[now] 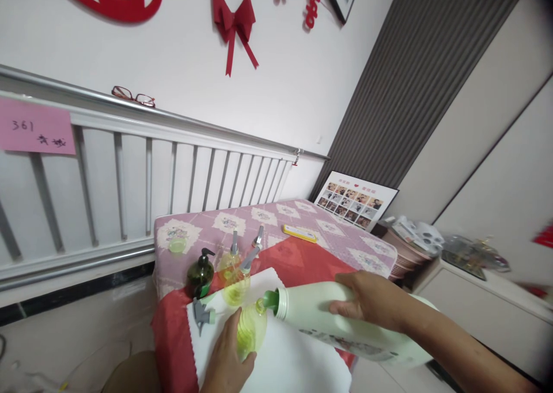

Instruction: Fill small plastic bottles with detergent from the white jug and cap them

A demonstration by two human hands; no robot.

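A large pale green jug (319, 306) lies tipped in my right hand (367, 301), its green pouring spout (271, 299) at the mouth of a clear yellow-tinted bottle (254, 332). Wrapped around the left side of that bottle, my left hand (228, 352) steadies it on a white sheet (298, 364). Yellowish liquid shows inside the bottle. A grey spray trigger head (201, 317) lies on the sheet, left of the bottle. Behind stand two similar yellow bottles, a nearer bottle (237, 286) and a farther bottle (227, 260), and a dark green pump bottle (201, 275).
A yellow-edged box (299, 233), a pale green lid-like disc (177, 244) and a red cloth (285, 260) lie on the patterned tabletop (345, 243). A white radiator (181, 174) runs along the wall. A photo board (356, 200) leans at the back right.
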